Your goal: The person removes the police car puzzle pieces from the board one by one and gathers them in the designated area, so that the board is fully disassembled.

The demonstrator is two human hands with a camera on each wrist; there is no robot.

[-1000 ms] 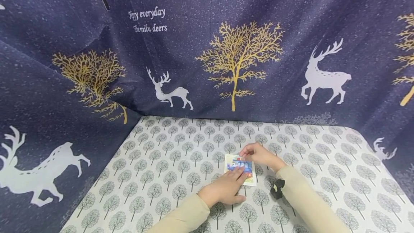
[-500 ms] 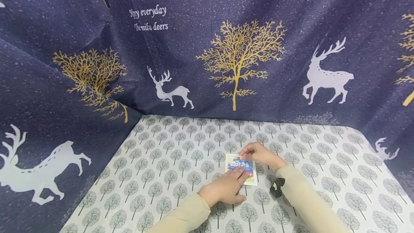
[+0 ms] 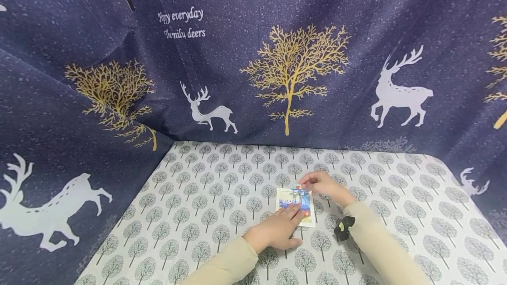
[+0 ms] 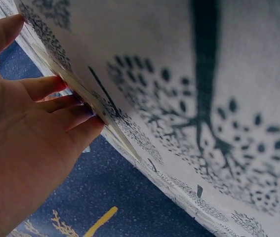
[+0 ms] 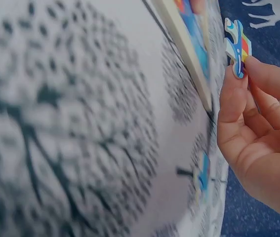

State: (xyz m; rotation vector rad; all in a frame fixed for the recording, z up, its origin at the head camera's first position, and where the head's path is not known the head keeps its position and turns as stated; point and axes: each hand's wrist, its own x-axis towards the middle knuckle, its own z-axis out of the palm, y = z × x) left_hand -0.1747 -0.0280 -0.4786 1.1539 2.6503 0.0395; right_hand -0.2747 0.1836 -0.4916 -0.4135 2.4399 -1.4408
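A small jigsaw puzzle [image 3: 284, 192] with a blue cartoon car lies in a pale, thin-rimmed frame on the patterned cloth. My left hand [image 3: 277, 228] rests on its lower part, fingers extended over the picture and covering some of it; the left wrist view shows those fingertips against the board [image 4: 95, 101]. Above the puzzle's far right corner, my right hand [image 3: 322, 186] pinches a puzzle piece [image 5: 237, 47] between thumb and fingers. Blue, white and red show on that piece, which stands tilted and apart from the board in the right wrist view.
White cloth [image 3: 222, 179] printed with grey trees covers the table. A dark blue curtain [image 3: 253, 100] with deer and golden trees hangs behind and to the left. One small blue-and-yellow thing [image 5: 204, 173], blurred, lies on the cloth in the right wrist view.
My right hand has shifted slightly right from the puzzle's top edge, and a piece in its fingers has come up off the board. The left hand stays where it was.
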